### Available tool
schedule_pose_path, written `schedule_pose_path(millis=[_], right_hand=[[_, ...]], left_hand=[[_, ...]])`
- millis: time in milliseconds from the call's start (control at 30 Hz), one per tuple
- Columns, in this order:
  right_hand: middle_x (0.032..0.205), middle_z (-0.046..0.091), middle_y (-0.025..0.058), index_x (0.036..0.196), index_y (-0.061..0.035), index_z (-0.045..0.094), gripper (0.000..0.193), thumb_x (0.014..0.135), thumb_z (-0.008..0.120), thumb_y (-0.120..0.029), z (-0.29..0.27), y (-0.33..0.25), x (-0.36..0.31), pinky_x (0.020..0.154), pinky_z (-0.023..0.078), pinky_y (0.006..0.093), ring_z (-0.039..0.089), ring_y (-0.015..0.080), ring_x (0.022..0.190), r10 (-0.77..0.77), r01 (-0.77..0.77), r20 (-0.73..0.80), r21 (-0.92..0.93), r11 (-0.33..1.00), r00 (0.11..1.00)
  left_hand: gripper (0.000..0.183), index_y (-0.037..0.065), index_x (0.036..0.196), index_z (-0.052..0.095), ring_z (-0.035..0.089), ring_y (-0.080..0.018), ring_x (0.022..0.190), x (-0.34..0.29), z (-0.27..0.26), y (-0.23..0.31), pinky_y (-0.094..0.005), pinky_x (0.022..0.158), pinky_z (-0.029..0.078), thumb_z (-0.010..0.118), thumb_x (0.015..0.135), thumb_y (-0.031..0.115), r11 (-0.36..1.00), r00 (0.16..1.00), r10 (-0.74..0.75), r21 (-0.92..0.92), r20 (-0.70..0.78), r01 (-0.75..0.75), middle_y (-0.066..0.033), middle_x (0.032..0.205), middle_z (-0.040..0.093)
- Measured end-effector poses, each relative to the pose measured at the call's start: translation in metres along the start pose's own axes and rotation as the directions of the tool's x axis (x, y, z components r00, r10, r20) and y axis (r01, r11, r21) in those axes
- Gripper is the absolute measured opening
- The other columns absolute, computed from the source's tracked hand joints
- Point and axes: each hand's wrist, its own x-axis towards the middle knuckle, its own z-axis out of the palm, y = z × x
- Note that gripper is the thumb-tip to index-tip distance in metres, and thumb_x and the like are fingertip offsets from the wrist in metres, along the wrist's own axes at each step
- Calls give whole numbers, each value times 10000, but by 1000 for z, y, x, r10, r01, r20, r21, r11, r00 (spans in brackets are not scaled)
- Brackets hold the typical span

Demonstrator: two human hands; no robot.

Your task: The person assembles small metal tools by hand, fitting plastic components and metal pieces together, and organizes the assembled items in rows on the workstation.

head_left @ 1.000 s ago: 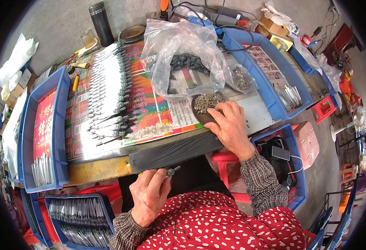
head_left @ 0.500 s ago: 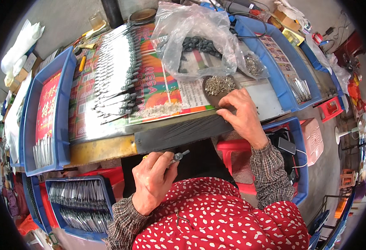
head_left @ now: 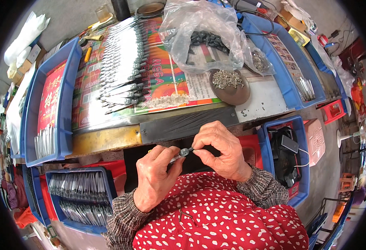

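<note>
Between left hand (head_left: 160, 174) and right hand (head_left: 221, 152) juts a dark fitting (head_left: 184, 152), the left gripping it, the right's hold (at its tip) unclear.

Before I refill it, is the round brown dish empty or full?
Partly full: the dish holds small metal pieces, its near side bare.

The apron (head_left: 233, 212) is showing white flecks on red, the sleeves (head_left: 263, 187) are displaying a dark check, the left tray (head_left: 66, 112) is looking blue, the dish (head_left: 235, 95) brown, its metal bits (head_left: 226, 79) silvery, the held piece (head_left: 184, 152) dark grey.
</note>
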Motion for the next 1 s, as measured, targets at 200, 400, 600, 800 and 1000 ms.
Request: schedule_pose_path(millis=[200, 400, 600, 800, 1000], right_hand=[[925, 618, 45, 876, -48, 600, 206, 726, 723, 20, 10, 3, 1, 820, 469, 378, 565, 257, 930, -18, 16, 53, 34, 999, 998], [925, 617, 47, 883, -49, 597, 206, 729, 720, 12, 15, 5, -2, 808, 473, 380, 568, 264, 910, -6, 5, 59, 18, 1000, 998], [957, 618, 86, 922, -22, 601, 284, 671, 731, 6, 23, 6, -6, 768, 482, 412, 594, 284, 918, -214, 216, 34, -245, 945, 976], [1079, 631, 119, 992, 33, 663, 291, 721, 698, -69, 26, 12, -18, 825, 525, 416, 603, 282, 1003, -378, 384, 91, -374, 845, 921], [1042, 671, 129, 960, 34, 677, 280, 693, 722, -39, 31, 12, -14, 764, 544, 407, 642, 281, 953, -436, 446, 136, -465, 765, 890]], left_hand=[[270, 28, 937, 663, 625, -281, 635, -2, 4, -2, -362, 548, 499, 775, 692, 5, 1000, 999, 28, 14, -36, -28, -105, 743, 608], [277, 2, 959, 672, 600, -212, 595, -5, 4, -5, -308, 528, 477, 760, 697, -23, 998, 998, 52, 49, -24, -50, -106, 777, 627], [291, 49, 968, 645, 602, -261, 617, -5, 6, -10, -362, 519, 489, 758, 699, 41, 983, 986, 148, 124, -73, -138, -80, 751, 578], [306, 15, 973, 636, 640, -283, 700, -7, 5, -11, -364, 593, 523, 747, 689, -2, 965, 984, 175, 204, -39, -163, -114, 835, 633], [302, 12, 981, 633, 641, -281, 696, -6, 5, -16, -362, 593, 525, 742, 699, -5, 958, 980, 188, 229, -59, -170, -112, 841, 637]])
